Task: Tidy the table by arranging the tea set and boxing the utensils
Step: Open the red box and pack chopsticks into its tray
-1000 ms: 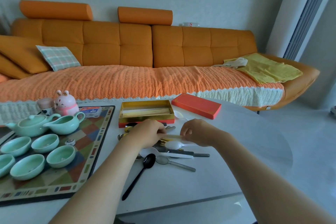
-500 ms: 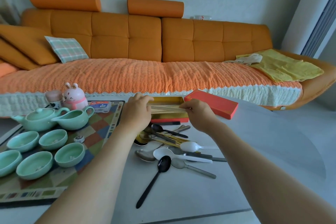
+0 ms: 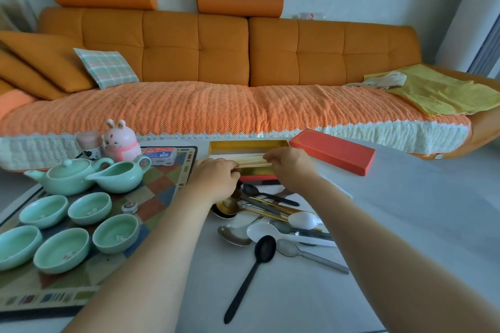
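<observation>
An open gold-lined box (image 3: 243,145) with a red base sits at the table's far middle. Both hands hold a pale bundle of chopsticks (image 3: 251,163) lengthwise over it: my left hand (image 3: 215,180) pinches the left end, my right hand (image 3: 290,166) the right end. The red lid (image 3: 332,151) lies to the right of the box. A pile of spoons (image 3: 273,220), black, white, gold and steel, lies in front of the box. A green teapot (image 3: 67,177), a pitcher (image 3: 119,178) and several green cups (image 3: 89,208) stand on the patterned tray (image 3: 151,192) at left.
A pink rabbit figure (image 3: 119,140), a small jar (image 3: 89,143) and a blue card box (image 3: 161,155) stand at the tray's back edge. An orange sofa (image 3: 216,62) runs behind the table. A long black spoon (image 3: 250,276) points toward the near edge.
Both hands lifted the chopsticks from the spoon pile and carried them forward to the box; now they are lower, right at its rim.
</observation>
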A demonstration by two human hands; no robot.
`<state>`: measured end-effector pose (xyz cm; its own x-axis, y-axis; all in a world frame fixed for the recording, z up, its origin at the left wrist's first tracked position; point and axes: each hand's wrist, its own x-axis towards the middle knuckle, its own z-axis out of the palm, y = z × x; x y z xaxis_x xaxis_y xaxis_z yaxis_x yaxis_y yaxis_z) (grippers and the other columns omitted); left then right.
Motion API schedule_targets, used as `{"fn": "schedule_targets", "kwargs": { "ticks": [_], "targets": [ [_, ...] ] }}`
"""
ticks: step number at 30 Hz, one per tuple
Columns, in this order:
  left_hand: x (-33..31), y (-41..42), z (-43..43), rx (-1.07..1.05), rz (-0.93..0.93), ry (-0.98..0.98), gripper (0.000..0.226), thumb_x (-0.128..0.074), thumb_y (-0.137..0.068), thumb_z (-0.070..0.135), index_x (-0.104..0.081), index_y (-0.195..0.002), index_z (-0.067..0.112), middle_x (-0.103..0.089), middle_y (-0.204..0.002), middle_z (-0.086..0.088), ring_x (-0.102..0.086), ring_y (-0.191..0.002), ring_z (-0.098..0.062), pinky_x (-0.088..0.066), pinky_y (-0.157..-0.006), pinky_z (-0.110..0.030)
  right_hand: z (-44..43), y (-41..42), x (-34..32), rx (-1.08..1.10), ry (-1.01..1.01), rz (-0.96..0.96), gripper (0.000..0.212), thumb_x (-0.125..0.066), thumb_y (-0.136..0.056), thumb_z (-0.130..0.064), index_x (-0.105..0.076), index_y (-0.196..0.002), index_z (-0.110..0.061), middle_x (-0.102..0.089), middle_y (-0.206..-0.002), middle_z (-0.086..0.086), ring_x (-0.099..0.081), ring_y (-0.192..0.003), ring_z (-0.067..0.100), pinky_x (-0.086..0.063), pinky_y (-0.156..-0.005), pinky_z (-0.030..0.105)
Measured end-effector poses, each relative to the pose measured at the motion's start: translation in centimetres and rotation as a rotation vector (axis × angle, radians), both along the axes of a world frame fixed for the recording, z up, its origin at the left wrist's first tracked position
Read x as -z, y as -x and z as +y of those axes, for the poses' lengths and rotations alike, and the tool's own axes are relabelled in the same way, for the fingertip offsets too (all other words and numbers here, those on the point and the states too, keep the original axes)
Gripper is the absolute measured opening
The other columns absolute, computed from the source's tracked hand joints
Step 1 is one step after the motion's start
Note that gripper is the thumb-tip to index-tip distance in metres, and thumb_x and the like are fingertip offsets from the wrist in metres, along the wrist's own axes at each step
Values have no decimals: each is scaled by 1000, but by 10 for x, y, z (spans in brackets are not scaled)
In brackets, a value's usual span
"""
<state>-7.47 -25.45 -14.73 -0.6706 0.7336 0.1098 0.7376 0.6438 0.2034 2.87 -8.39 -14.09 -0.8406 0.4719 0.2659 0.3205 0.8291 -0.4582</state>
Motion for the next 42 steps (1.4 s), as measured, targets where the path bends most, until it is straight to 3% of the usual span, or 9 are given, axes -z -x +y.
{"fn": "schedule_targets", "kwargs": {
  "ticks": [3,8,11,16,19,25,31,37,42],
  "targets": [
    [2,-3,4,-4,31,-17,44,-38,-102,37,-43,-145,28,-47,-147,1,-40,-135,-25,-25,-112,-42,-7,-6,0,-54,-32,-94,36,-40,-96,-25,-68,-119,-27,-58,-74,-13,-52,-66,12,-54,-70,33],
    [3,-13,17,94,53,-4,47,-42,-100,36,-39,-147,31,-45,-149,4,-38,-137,-21,-13,-119,-45,2,-16,5,-119,-113,31,37,-48,-89,-16,-67,-121,-20,-68,-115,2,-59,-99,19,-49,-93,39],
    [1,-18,23,93,-1,30,50,-42,-100,38,-34,-149,32,-42,-152,1,-38,-137,-25,-18,-116,-43,18,-30,7,-25,-188,117,39,-50,-87,-9,-65,-122,-16,-63,-120,5,-55,-113,28,-44,-97,44],
    [-2,-26,28,81,-9,12,53,-42,-100,38,-30,-151,29,-32,-157,2,-31,-141,-25,-22,-116,-43,41,-57,8,206,-97,-137,43,-48,-92,-14,-54,-134,-18,-52,-135,5,-46,-125,27,-40,-104,41],
    [-5,-39,34,121,24,-87,53,-44,-100,34,-32,-151,27,-32,-156,3,-30,-142,-22,-25,-116,-42,48,-69,15,226,-138,-277,34,-46,-96,-16,-58,-128,-14,-55,-129,8,-48,-119,29,-44,-100,41],
    [-12,-62,50,220,51,-224,48,-47,-99,28,-39,-147,26,-38,-150,5,-35,-137,-19,-31,-113,-41,51,-78,13,226,-147,-203,35,-46,-91,4,-67,-115,-11,-60,-117,10,-58,-101,27,-54,-88,40],
    [-17,-63,57,308,82,-410,57,-53,-98,18,-32,-150,23,-37,-151,2,-36,-137,-21,-36,-111,-40,45,-77,-3,281,-293,70,47,-47,-90,3,-66,-123,-24,-60,-104,2,-57,-92,26,-48,-72,37],
    [-17,-46,51,240,-17,-465,62,-47,-102,24,-17,-154,36,-26,-157,1,-43,-134,-23,-48,-97,-39,24,-58,-12,58,-246,259,21,-57,-95,-19,-71,-110,-27,-67,-105,-6,-65,-87,22,-55,-67,40],
    [-24,-31,36,156,-140,-563,37,-47,-103,24,-53,-139,21,-56,-136,-4,-53,-123,-21,-38,-93,-23,11,-38,-10,-83,-207,299,25,-63,-92,-11,-74,-110,-24,-70,-102,-3,-65,-90,22,-52,-76,36]
  ]
}}
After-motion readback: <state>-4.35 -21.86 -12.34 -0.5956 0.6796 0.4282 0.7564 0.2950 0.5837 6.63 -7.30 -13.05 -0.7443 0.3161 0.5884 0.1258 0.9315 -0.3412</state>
